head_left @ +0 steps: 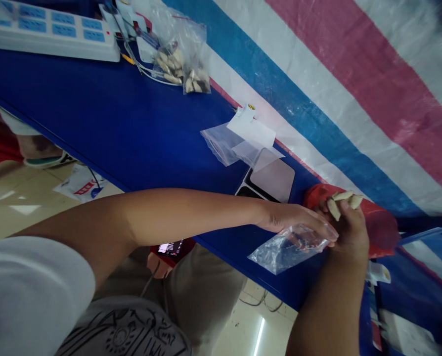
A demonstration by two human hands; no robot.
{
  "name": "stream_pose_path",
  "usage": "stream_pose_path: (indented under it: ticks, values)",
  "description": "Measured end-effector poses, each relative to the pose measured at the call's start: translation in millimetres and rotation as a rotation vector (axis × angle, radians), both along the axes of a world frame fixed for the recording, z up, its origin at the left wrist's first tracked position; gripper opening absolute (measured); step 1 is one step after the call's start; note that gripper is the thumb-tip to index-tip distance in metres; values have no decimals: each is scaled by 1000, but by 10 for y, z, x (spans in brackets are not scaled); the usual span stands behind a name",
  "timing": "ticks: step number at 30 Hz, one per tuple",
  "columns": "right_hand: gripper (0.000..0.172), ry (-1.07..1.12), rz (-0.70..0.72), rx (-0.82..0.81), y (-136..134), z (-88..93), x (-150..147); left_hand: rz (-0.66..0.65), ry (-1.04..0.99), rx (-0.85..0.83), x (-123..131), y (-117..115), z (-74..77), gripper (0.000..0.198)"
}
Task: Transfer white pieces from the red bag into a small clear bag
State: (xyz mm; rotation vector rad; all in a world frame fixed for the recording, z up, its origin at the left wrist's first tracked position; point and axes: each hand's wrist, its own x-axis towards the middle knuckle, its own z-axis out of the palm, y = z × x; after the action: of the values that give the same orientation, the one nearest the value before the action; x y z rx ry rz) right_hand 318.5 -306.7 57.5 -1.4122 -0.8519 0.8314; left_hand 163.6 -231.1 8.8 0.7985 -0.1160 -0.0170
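Note:
My left hand (306, 225) reaches across from the left, its fingers closed on a clear plastic bag (278, 254). The bag hangs below the hand over the blue table, and I see nothing inside it. Close against those fingertips is my right hand (350, 232), curled palm up. Several pale beige, wedge-like pieces (341, 202) rest in its fingers; their exact kind is unclear. A red plastic bag (382, 227) lies just behind and beside my right hand, its contents hidden.
Flat zip bags (221, 143) and a white card lie near a box with a pale lid (275, 175). Filled clear bags (197, 74) and a power strip (54, 32) sit further left on the blue table (132, 128). A striped sheet (298, 89) borders it.

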Motion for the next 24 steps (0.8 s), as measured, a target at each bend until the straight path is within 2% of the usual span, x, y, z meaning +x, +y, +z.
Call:
stream_pose_path:
  ticks: [4,11,15,24]
  values:
    - [33,-60,40,14,-25,-4,3,13,17,-7,13,-5,-17,56]
    - [35,-152,-45,51,-49,17,-32,81,72,-38,-11,-10,30,55]
    - [32,-236,-33,43,-92,38,-23,128,74,-60,-16,-21,65,50]
    - [36,-261,-5,-5,-138,45,-30,116,43,-51,24,-24,59,42]
